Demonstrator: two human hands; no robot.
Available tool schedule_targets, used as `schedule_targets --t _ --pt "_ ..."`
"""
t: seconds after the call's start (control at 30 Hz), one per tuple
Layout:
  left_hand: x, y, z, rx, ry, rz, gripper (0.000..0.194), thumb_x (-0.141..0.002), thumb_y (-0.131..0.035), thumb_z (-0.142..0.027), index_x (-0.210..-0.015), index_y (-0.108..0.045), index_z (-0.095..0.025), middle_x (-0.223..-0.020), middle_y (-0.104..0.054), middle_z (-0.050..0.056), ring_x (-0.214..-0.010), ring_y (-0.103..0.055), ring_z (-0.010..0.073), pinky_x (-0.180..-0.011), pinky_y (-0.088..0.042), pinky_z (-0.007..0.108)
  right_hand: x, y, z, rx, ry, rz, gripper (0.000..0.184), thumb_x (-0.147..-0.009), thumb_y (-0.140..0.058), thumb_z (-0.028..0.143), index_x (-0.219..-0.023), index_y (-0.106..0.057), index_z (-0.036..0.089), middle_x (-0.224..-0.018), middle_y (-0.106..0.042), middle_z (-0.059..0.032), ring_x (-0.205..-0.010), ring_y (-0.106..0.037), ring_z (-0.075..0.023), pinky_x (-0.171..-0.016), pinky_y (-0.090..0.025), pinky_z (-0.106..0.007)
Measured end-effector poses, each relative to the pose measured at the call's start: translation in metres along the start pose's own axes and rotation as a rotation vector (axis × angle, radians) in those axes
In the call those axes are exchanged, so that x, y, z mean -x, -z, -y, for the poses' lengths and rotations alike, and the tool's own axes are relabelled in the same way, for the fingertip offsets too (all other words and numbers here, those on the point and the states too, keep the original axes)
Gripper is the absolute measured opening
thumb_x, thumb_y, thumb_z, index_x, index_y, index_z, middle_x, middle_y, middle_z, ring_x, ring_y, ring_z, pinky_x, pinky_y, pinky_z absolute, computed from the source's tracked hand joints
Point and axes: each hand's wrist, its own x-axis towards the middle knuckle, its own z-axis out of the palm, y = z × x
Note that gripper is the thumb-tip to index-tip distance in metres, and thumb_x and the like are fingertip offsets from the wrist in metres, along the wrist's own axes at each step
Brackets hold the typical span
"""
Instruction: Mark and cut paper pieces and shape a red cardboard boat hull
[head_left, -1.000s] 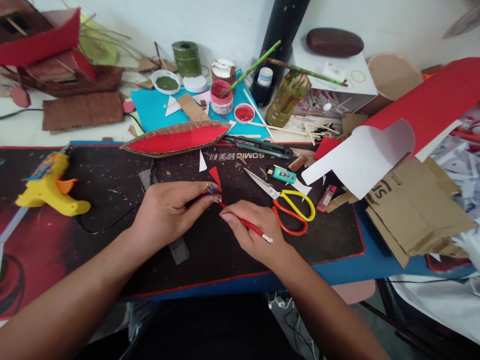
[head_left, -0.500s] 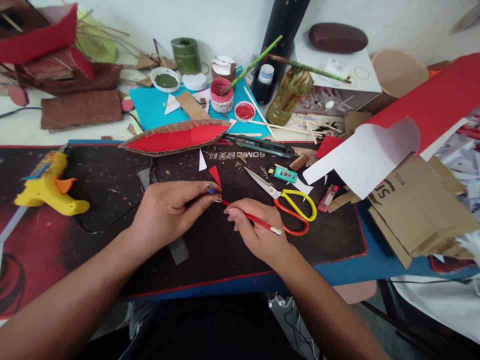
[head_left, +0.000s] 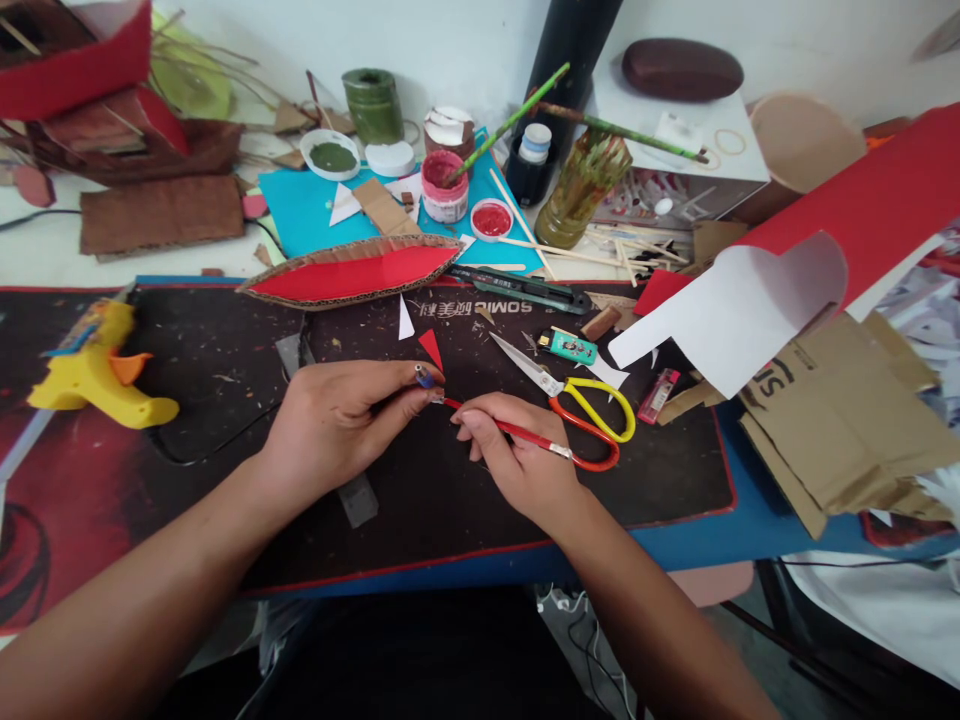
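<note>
My left hand is closed, thumb and fingertips pinching a small blue and silver piece whose kind I cannot make out. In my right hand lies a slim red pencil, gripped between thumb and fingers. The pencil's front end reaches the left fingertips; its tip is hidden there. Just beyond the hands lie a red paper triangle and a white paper scrap. Scissors with yellow and red handles rest beside my right hand, partly behind the pencil's end.
A yellow glue gun lies left on the dark mat. Behind are a red-lined cardboard boat shape, a utility knife and paint jars. A lighter, rolled red paper and cardboard occupy the right.
The pencil's rear end has swung slightly right in my right hand and now overlaps the scissors' red handle. My left hand stays nearly still.
</note>
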Motion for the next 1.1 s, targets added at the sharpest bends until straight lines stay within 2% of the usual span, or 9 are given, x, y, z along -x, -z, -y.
schedule_targets --t 0.63,1.1 --pt "0.001 0.002 0.0001 -0.04 -0.004 -0.009 0.022 -0.107 -0.067 -0.036 -0.11 -0.083 -0.022 -0.106 -0.088 0.004 -0.091 -0.086 0.0219 -0.081 -0.068 0.027 -0.0008 0.0009 -0.0005 -0.003 -0.026 -0.011 0.027 -0.114 -0.055 0.034 -0.101 -0.075 0.022 -0.087 -0.079 -0.0008 -0.072 -0.074 -0.0135 -0.073 -0.057 -0.029" --pt "-0.0006 0.0028 -0.0014 0.019 0.099 0.035 0.024 -0.105 -0.065 -0.044 -0.108 -0.084 -0.028 -0.107 -0.088 0.002 -0.092 -0.085 0.0236 -0.084 -0.068 0.033 -0.0012 0.0008 -0.0006 -0.01 -0.026 0.005 0.028 -0.115 -0.055 0.034 -0.099 -0.074 0.022 -0.083 -0.077 -0.0002 -0.07 -0.072 -0.013 -0.07 -0.056 -0.028"
